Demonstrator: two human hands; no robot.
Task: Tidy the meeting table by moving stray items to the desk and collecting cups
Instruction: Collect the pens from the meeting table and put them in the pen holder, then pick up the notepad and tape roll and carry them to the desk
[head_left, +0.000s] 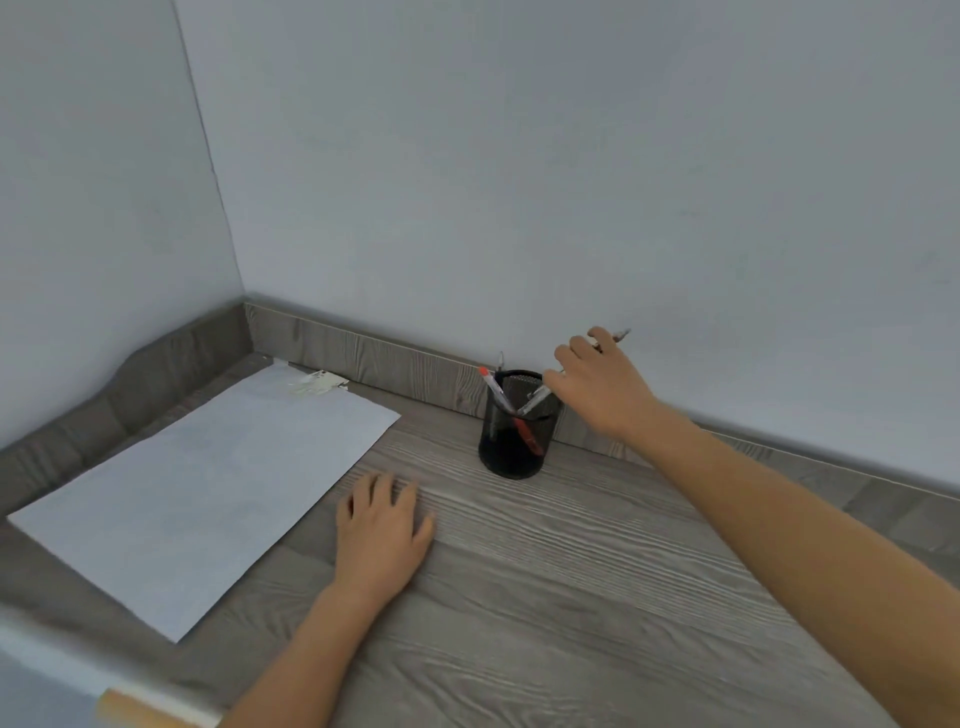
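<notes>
A black mesh pen holder (514, 447) stands on the grey wood desk (597, 597) near the back rail. Inside it lean a pen with an orange cap (492, 387) and a silvery pen (535, 402). My right hand (602, 387) hovers just above and to the right of the holder, fingers curled around a thin pen (621, 335) whose tip sticks out past the hand towards the wall. My left hand (382, 525) lies flat on the desk, palm down, fingers apart, holding nothing.
A large white sheet of paper (202, 493) lies on the left of the desk, with a small crumpled scrap (319, 383) at its far corner. A low wood rail (363, 358) and grey walls bound the desk at the back and left.
</notes>
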